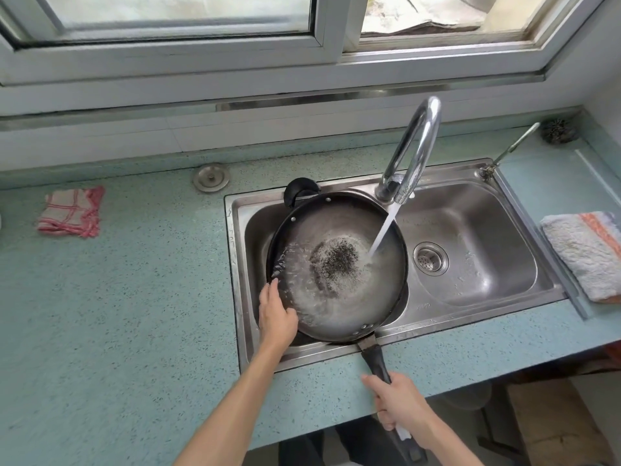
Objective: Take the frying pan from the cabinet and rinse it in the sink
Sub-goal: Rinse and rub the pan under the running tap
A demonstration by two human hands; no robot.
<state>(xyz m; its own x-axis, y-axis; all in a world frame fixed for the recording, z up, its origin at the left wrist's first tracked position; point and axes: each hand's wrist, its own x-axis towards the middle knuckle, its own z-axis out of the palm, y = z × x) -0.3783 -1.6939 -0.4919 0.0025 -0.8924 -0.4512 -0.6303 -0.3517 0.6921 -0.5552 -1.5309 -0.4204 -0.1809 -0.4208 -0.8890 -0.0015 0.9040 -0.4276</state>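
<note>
The speckled pale-green counter (134, 297) runs the width of the view below a window, its stone-like top carrying a double-bowl stainless sink (477, 297) of dull brushed metal. The frying pan (339, 264) sits over the left bowl, wide, round and dark-rimmed, its worn grey inside showing a rough black patch at the middle; it appears tipped toward the left, probably so that the water sheets across the surface and runs off rather than pooling. A curved chrome faucet (416, 146) arches over the divide between the bowls and sends a thin stream onto the right of the pan's floor, where it breaks into foam and spreads leftward. The right hand (403, 408) is wrapped around the long black handle (378, 361), which reaches out past the counter's front edge, fingers closed firmly to bear the weight and set the tilt. The left hand (279, 314) lies against the pan's near-left rim, fingers curled loosely over the edge and steadying rather than gripping. A small looped helper handle shows at the far rim. Smaller things lie apart: a folded striped towel (584, 253) to the right, a red-checked cloth (72, 211) to the left, and a round metal sink plug (211, 177) behind.
</note>
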